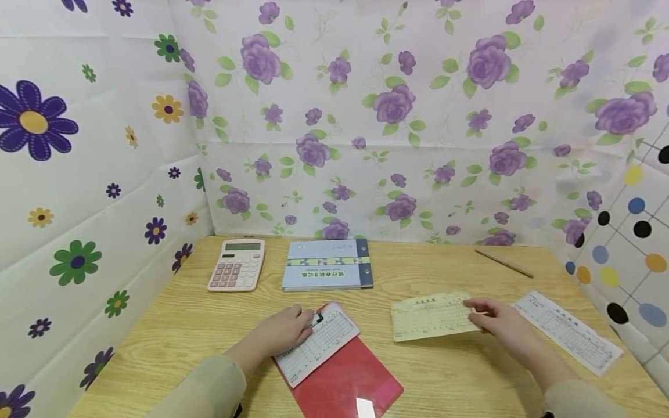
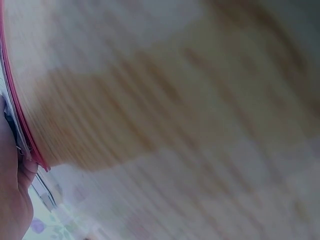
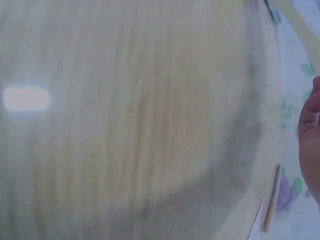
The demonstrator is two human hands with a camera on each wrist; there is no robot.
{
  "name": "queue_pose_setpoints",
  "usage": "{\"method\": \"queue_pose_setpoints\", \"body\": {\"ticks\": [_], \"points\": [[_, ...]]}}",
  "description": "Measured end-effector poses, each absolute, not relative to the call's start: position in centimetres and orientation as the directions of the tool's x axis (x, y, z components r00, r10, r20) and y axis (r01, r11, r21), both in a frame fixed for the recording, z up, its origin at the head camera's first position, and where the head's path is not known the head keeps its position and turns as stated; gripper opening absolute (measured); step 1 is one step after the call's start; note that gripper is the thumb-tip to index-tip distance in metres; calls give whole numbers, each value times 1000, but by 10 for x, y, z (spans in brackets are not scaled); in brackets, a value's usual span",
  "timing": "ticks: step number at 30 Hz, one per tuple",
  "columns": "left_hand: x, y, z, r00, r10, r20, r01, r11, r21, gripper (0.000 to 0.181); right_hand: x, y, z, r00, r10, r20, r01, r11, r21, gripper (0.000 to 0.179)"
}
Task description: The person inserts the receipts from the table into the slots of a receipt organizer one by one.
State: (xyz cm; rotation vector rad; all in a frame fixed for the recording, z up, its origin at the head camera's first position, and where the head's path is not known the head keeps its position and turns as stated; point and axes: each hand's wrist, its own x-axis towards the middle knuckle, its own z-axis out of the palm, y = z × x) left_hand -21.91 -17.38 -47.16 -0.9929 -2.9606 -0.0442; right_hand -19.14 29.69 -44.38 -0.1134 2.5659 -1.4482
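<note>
The yellow form [image 1: 430, 320] is pinched over the tabletop [image 1: 418, 267] by its right edge between the right hand's [image 1: 499, 328] thumb and fingers, most of its printed face thus left uncovered. The red clipboard [image 1: 345, 380], white form [image 1: 319, 348] on it, is gripped at the clip [image 1: 318, 317] by the left hand's [image 1: 279, 332] curled fingers, presumably for steadiness; the calculator [image 1: 236, 266], blue ledger [image 1: 324, 278] and wooden stick [image 1: 504, 263] are set farther back, seemingly for working room.
</note>
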Motion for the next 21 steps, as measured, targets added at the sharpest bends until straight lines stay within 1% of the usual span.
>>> {"method": "queue_pose_setpoints", "body": {"ticks": [2,6,12,16,21], "points": [[-219,-174,-472,-799,601,26,601,799,22,31,-195,288,-443,-978,-180,-104,3,487,-873,53],[-220,-174,-473,-795,605,33,606,795,25,30,-202,266,-444,-972,-216,-90,-11,430,-903,47],[-221,-176,-473,-769,637,58,639,768,43,25,-211,232,-444,-940,-331,-77,-57,376,-925,41],[-222,-177,-473,-767,640,50,642,766,45,30,-216,209,-448,-919,-387,-73,-83,371,-925,36],[-222,-177,-474,-774,632,39,633,772,49,38,-221,180,-451,-898,-433,-79,-119,410,-904,28]]}}
